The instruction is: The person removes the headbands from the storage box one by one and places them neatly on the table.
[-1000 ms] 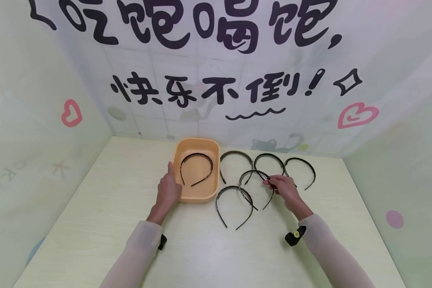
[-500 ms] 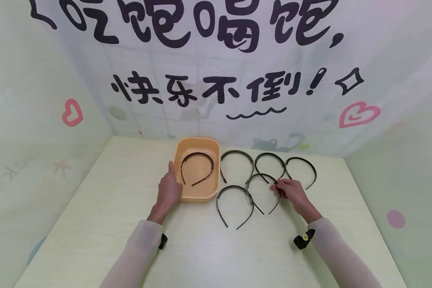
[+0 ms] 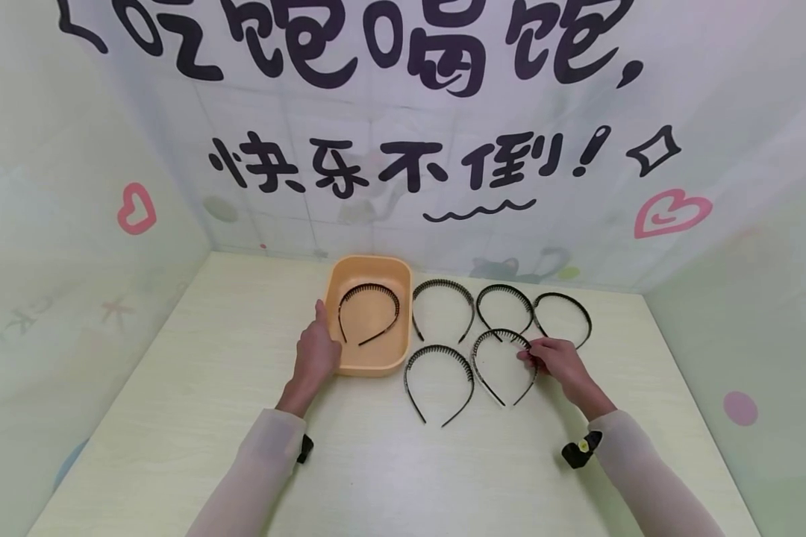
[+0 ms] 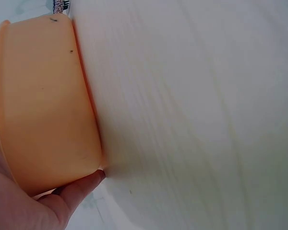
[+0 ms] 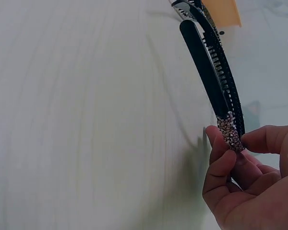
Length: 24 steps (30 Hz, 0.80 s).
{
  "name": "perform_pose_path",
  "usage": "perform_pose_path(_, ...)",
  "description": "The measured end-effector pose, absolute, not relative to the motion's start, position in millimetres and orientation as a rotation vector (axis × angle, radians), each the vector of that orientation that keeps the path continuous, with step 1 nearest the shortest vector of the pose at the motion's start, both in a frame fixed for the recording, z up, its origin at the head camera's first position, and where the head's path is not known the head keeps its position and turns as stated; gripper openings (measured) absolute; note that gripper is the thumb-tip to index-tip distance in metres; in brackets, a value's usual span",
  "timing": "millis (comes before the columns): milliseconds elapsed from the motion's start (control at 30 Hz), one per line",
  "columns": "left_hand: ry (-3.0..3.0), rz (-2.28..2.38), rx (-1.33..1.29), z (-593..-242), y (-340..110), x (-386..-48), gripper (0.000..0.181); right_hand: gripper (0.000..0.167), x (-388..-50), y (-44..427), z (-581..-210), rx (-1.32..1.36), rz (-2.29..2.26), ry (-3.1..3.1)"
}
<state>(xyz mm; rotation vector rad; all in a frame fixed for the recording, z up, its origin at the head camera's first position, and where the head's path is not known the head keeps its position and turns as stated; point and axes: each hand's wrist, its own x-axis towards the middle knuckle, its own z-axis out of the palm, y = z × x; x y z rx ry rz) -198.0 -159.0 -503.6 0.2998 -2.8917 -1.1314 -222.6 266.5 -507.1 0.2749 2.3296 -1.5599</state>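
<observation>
My right hand [image 3: 556,359] pinches a black toothed headband [image 3: 475,365] by its side between thumb and fingers. In the right wrist view, the headband [image 5: 209,72] shows a glittery beaded section by the fingertips. My left hand [image 3: 316,352] holds the left side of a shallow orange plastic box [image 3: 369,371], the thumb over its rim. In the left wrist view, fingers touch the lower end of the box [image 4: 48,100]. Inside the box lies one black headband [image 3: 369,286]. Another headband [image 3: 438,347] rests just left of the held one.
Behind the held headband, several more lie in a row: one headband [image 3: 443,283] beside the box, a middle headband [image 3: 505,287], and a far-right headband [image 3: 563,295]. The pale table [image 3: 403,477] meets a printed back wall [image 3: 376,224] and side walls.
My right hand has moved right and slightly toward me with the headband, which no longer overlaps the front one. The left hand and box have stayed in place.
</observation>
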Motion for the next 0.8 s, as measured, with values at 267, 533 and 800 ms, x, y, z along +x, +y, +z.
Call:
perform_pose_path(267, -2.898, -1.116, 0.298, -503.6, -159.7, -198.2, 0.083, 0.029, -219.0, 270.7, -505.3, 0.271, -1.540, 2.363)
perform_pose_path(533, -2.895, -1.121, 0.290, -504.2, -159.4, -197.4, 0.083, 0.030, -217.4, 271.2, -500.9, 0.257, -1.477, 2.376)
perform_pose_path(800, -2.894, -1.140, 0.296, -504.0, -159.1, -197.8, 0.084, 0.023, -217.4, 275.4, -499.9, 0.220, -1.379, 2.413)
